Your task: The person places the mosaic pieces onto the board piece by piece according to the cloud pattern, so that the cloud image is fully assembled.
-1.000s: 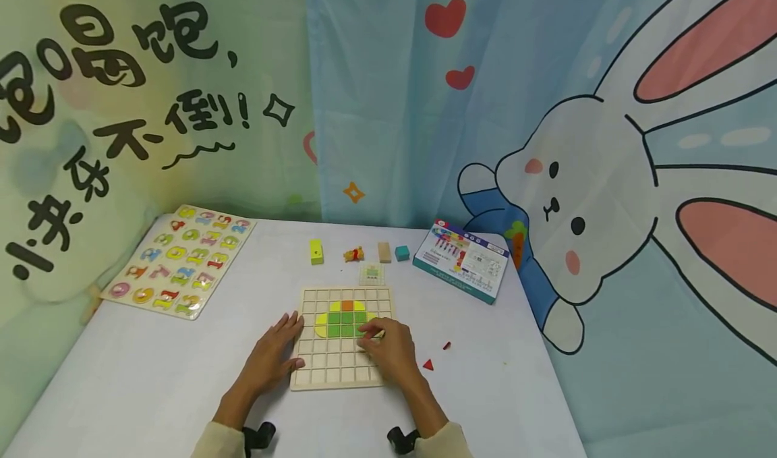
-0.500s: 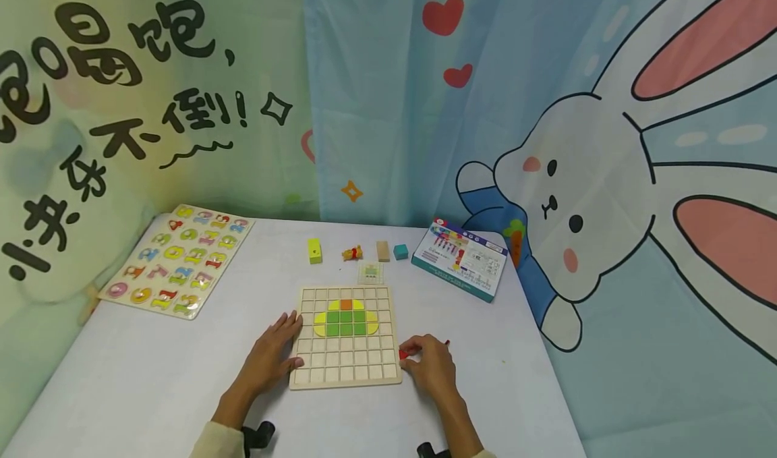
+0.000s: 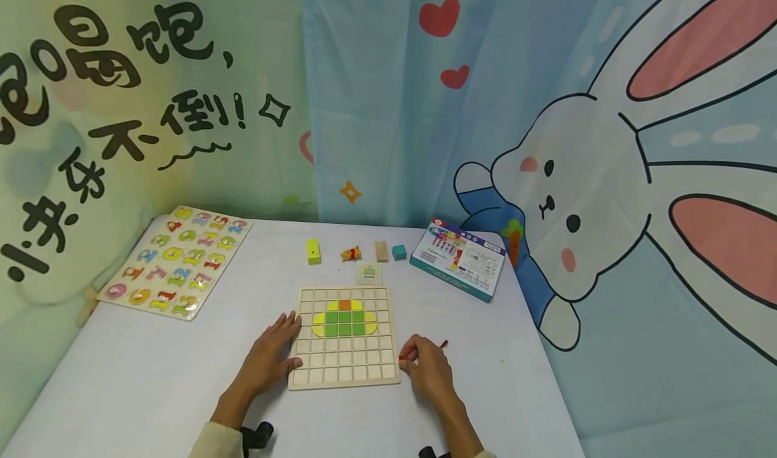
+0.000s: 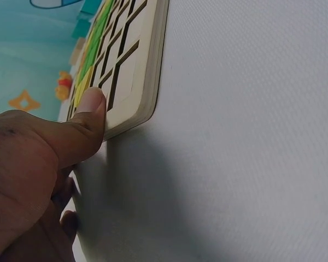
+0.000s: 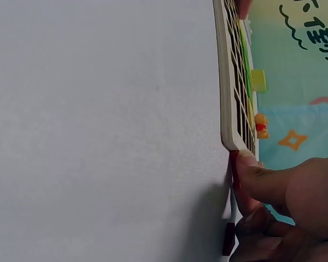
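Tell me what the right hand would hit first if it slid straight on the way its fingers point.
Probably the wooden grid board. The right hand pinches a small red piece beside the board's right edge, fingers pointing left toward it, nearly touching in the right wrist view.

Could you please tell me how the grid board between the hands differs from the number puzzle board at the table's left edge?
The grid board is square and mostly bare wood, with only a small green, yellow and orange patch filled in; the number puzzle board is longer, angled, and covered in colourful number pieces. The left hand rests on the grid board's edge, while the number puzzle board lies untouched. Both lie flat on the white table.
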The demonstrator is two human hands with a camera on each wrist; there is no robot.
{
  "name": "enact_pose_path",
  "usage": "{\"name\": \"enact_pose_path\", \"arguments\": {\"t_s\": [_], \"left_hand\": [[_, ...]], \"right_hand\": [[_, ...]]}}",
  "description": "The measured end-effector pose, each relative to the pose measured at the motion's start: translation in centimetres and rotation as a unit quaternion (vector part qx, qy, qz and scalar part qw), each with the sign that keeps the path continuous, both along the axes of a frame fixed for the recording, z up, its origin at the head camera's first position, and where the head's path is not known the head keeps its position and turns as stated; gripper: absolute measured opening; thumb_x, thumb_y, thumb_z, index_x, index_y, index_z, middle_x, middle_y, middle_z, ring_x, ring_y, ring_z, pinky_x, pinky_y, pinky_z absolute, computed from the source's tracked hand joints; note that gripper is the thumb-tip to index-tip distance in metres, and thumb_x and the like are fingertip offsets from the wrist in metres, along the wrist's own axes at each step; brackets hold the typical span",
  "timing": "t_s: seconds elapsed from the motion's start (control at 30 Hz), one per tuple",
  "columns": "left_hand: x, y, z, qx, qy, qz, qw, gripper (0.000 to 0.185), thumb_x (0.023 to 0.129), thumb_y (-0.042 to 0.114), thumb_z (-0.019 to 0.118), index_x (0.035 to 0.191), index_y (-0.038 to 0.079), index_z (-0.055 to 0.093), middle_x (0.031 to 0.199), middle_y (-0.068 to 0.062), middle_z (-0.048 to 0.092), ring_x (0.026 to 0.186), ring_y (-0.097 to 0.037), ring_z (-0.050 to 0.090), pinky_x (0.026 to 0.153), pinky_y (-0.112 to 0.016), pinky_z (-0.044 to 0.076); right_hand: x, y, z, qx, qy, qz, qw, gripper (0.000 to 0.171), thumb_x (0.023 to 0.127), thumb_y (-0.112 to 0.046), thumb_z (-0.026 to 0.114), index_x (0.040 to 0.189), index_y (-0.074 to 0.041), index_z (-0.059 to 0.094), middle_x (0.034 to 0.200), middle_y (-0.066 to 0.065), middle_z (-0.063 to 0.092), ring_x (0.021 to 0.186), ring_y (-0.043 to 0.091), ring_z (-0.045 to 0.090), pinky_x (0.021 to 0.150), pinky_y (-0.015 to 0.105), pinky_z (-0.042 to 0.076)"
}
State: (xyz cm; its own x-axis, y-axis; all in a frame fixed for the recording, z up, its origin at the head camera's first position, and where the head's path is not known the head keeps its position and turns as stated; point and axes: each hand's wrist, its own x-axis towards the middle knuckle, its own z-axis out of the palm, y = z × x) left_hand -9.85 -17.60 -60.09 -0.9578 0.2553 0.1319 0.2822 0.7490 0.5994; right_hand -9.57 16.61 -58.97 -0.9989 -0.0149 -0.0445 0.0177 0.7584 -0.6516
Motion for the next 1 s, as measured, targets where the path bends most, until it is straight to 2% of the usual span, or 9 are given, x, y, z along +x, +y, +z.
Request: {"name": "enact_pose_path", "arguments": {"t_s": [0.1,0.23,0.33,0.47,0.63,0.73,0.9,1.0], "left_hand": [[0.0,-0.1,-0.2,-0.001,0.000,0.000,1.0000,0.087,0.081,0.008,0.089,0.156,-0.006,0.047,0.163,-0.026,0.045,0.154,-0.051,0.039,0.125,-0.065,0.034],[0.0,-0.1,-0.4,0.000,-0.005,0.000,1.0000,0.087,0.081,0.008,0.088,0.156,-0.006,0.046,0.164,-0.026,0.045,0.155,-0.050,0.038,0.126,-0.065,0.033],[-0.1,-0.1,-0.5,0.000,-0.009,0.001,1.0000,0.087,0.082,0.008,0.088,0.157,-0.005,0.046,0.165,-0.025,0.044,0.156,-0.049,0.037,0.126,-0.065,0.032],[-0.1,-0.1,-0.4,0.000,-0.011,0.001,0.9999,0.088,0.082,0.008,0.088,0.157,-0.005,0.045,0.165,-0.025,0.043,0.156,-0.049,0.036,0.127,-0.065,0.032],[-0.1,-0.1,-0.3,-0.001,-0.013,0.003,0.9999,0.088,0.082,0.008,0.088,0.157,-0.005,0.045,0.165,-0.025,0.043,0.156,-0.049,0.036,0.127,-0.064,0.031],[-0.1,-0.1,-0.3,-0.002,-0.013,0.002,0.9999,0.088,0.082,0.008,0.088,0.157,-0.005,0.045,0.165,-0.025,0.043,0.156,-0.049,0.035,0.127,-0.064,0.031],[-0.2,-0.2,-0.3,0.000,-0.017,0.002,0.9999,0.089,0.082,0.008,0.088,0.158,-0.005,0.044,0.165,-0.025,0.042,0.156,-0.050,0.035,0.126,-0.066,0.032],[-0.2,-0.2,-0.3,-0.004,-0.018,0.001,0.9998,0.089,0.082,0.009,0.088,0.158,-0.004,0.043,0.166,-0.025,0.042,0.157,-0.049,0.035,0.126,-0.065,0.032]], "right_hand": [[0.3,0.1,0.0,0.007,0.000,0.010,1.000,0.021,0.086,-0.009,0.086,0.095,-0.016,0.069,0.082,-0.005,0.058,0.072,0.007,0.052,0.060,0.025,0.039],[0.4,-0.1,0.2,0.014,0.003,-0.001,1.000,0.022,0.086,-0.009,0.087,0.093,-0.017,0.068,0.079,-0.006,0.057,0.069,0.007,0.050,0.059,0.025,0.038],[0.3,-0.6,0.6,-0.011,0.009,-0.021,1.000,0.022,0.086,-0.008,0.086,0.095,-0.018,0.069,0.078,-0.007,0.060,0.065,0.007,0.048,0.056,0.023,0.037],[0.0,-1.9,1.1,-0.072,0.011,-0.026,0.997,0.018,0.089,-0.005,0.083,0.099,-0.017,0.075,0.081,-0.005,0.064,0.066,0.008,0.049,0.055,0.021,0.038],[-0.3,-4.6,1.4,-0.127,-0.003,-0.012,0.992,0.014,0.092,-0.007,0.081,0.095,-0.019,0.075,0.085,-0.004,0.069,0.069,0.008,0.054,0.057,0.018,0.044],[-0.6,-6.3,1.4,-0.144,0.000,0.005,0.990,0.014,0.093,-0.009,0.080,0.102,-0.018,0.074,0.086,-0.003,0.071,0.064,0.007,0.054,0.052,0.018,0.042],[-1.4,-8.8,1.1,-0.131,0.018,0.046,0.990,0.018,0.096,-0.014,0.079,0.112,-0.019,0.076,0.087,-0.004,0.075,0.058,0.002,0.052,0.051,0.019,0.039],[-1.9,-10.0,0.7,-0.110,0.030,0.060,0.992,0.012,0.094,-0.019,0.082,0.105,-0.020,0.077,0.084,-0.007,0.078,0.059,-0.002,0.055,0.054,0.019,0.041]]}}
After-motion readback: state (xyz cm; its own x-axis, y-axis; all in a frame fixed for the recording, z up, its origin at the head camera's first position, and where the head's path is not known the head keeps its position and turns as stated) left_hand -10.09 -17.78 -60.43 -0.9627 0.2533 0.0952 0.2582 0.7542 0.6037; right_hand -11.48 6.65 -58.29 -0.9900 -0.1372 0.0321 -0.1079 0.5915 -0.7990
